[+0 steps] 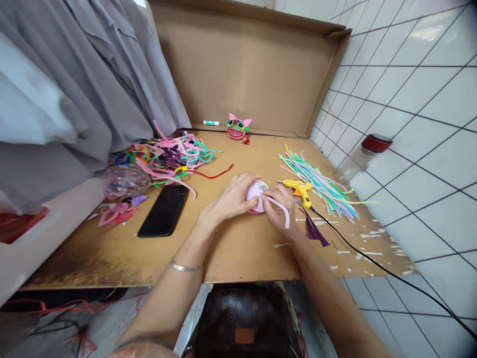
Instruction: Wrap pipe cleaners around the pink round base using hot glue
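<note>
Just left of the yellow hot glue gun (pixel 300 190): left hand (pixel 233 199) gripping a pink pipe-cleaner ball (pixel 255 191), fingers pressed together against it; right hand (pixel 279 211) pinching a pink pipe cleaner (pixel 286 219) at the ball's side. Farther left of the gun, a black phone (pixel 163 210); well beyond the gun, a pink cat mask (pixel 237 127).

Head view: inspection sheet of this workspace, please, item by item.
Surface: brown cardboard sheet, white smears near its right edge.
Job's things: pink round piece, with a pink strip running from it.
Clutter: black phone, tangled pipe-cleaner pile, straight pipe-cleaner bundle, yellow glue gun, purple tassel, pink-eared figure, glue stick.
Hands: left hand holds the pink round piece; right hand pinches the pink strip.
Cables: black cable runs from the glue gun to the lower right.
Surroundings: white tiles, red-lidded jar, grey cloth on the left, upright cardboard behind.
</note>
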A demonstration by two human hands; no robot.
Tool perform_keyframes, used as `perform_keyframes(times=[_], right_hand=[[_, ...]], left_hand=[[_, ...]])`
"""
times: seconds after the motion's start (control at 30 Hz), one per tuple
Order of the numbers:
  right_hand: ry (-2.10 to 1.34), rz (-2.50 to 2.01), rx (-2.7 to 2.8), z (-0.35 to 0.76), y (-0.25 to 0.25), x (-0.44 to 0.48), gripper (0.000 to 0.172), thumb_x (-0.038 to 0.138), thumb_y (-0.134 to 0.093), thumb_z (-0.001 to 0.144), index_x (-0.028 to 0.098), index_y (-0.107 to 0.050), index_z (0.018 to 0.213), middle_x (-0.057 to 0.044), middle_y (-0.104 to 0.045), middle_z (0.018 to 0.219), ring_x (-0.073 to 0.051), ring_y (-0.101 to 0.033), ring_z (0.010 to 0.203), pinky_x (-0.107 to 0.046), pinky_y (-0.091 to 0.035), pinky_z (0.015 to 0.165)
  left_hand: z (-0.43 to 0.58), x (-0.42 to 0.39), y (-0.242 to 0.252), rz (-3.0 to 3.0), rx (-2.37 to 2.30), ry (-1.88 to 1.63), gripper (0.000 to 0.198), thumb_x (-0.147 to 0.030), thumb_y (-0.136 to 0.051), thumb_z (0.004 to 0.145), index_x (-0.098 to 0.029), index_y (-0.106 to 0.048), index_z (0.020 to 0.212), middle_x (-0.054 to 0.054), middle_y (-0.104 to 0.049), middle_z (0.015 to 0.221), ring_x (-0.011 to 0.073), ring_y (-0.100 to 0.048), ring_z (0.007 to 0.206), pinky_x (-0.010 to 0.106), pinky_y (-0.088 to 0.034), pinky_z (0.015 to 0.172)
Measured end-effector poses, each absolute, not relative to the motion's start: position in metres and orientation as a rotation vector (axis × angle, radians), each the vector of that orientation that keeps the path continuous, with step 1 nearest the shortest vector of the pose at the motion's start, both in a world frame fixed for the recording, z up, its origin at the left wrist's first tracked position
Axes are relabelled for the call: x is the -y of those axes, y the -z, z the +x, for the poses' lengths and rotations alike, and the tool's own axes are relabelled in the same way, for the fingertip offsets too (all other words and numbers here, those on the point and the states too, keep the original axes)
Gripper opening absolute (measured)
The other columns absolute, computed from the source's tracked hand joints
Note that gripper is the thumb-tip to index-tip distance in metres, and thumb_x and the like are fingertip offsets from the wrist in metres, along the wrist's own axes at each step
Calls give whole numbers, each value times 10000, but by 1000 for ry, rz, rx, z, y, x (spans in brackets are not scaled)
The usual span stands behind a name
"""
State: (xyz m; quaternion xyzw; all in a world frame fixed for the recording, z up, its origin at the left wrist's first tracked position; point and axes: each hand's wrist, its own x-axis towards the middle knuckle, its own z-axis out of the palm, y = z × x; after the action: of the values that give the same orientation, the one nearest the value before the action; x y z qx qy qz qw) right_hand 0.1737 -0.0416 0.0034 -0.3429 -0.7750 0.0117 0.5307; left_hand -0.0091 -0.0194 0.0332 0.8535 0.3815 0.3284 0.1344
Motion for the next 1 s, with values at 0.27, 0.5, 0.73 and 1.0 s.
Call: perform_keyframes(times=[0.27,0.5,0.73,1.0], right_hand=[[-36,-858,1831,173,-3,43,125,144,-528,886,220,-625,860,-36,-603,811,-180,-596,773,-331,-505,706],[-26,-854,1841,174,-4,42,123,163,-528,888,218,-636,868,-44,-615,824,-188,-589,770,-344,-498,715],[0,-888,1836,174,-2,41,126,182,-522,899,228,-634,864,-41,-614,811,-190,-587,772,-352,-507,717],[-22,-875,1830,174,-2,41,123,178,-525,904,221,-632,858,-36,-601,802,-181,-587,763,-335,-500,707]], left_hand=[[-9,22,-36,2415,-1064,-885,577,-305,-543,856,-196,-439,1413,104,-570,1403,288,-530,1230,462,-405,1077],[-9,21,-35,2395,-1043,-893,536,-301,-540,856,-183,-480,1375,112,-594,1369,280,-522,1249,459,-394,1093],[-9,20,-34,2387,-1040,-886,463,-333,-530,878,-206,-490,1321,108,-603,1340,285,-547,1217,477,-411,1080],[-12,21,-34,2312,-1002,-893,312,-362,-527,888,-200,-528,1154,89,-643,1222,261,-595,1110,443,-466,1013]])
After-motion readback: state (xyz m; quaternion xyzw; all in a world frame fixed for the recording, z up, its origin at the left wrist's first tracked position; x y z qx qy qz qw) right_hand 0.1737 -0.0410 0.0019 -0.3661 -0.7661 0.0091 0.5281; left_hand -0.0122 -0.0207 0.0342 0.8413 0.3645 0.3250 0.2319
